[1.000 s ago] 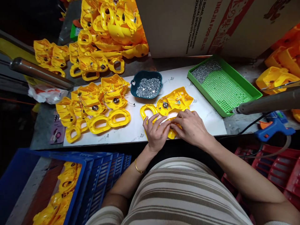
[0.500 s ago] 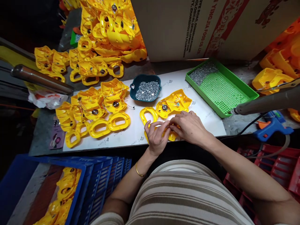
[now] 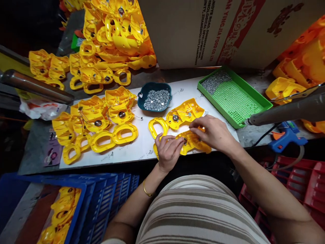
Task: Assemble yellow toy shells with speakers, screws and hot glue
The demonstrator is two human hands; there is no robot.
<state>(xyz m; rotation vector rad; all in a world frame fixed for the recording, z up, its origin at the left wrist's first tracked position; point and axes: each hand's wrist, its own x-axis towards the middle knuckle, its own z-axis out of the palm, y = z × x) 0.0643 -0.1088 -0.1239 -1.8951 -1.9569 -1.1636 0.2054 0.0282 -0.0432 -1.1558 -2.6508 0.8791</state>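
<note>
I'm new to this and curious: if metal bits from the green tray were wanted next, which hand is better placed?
Probably the right hand: it is nearer the green tray, while the left hand touches the lower yellow shell. Whether the right holds anything is unclear.

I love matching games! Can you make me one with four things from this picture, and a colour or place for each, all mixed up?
Things:
1. Bowl
2. Glue gun
3. Left hand
4. Tray with little holes

Colours and places:
A. Bright green
B. At the yellow plastic shell nearest the striped shirt
C. Dark teal
D. Blue with an orange part

Right pairs: 1-C, 2-D, 3-B, 4-A
</note>
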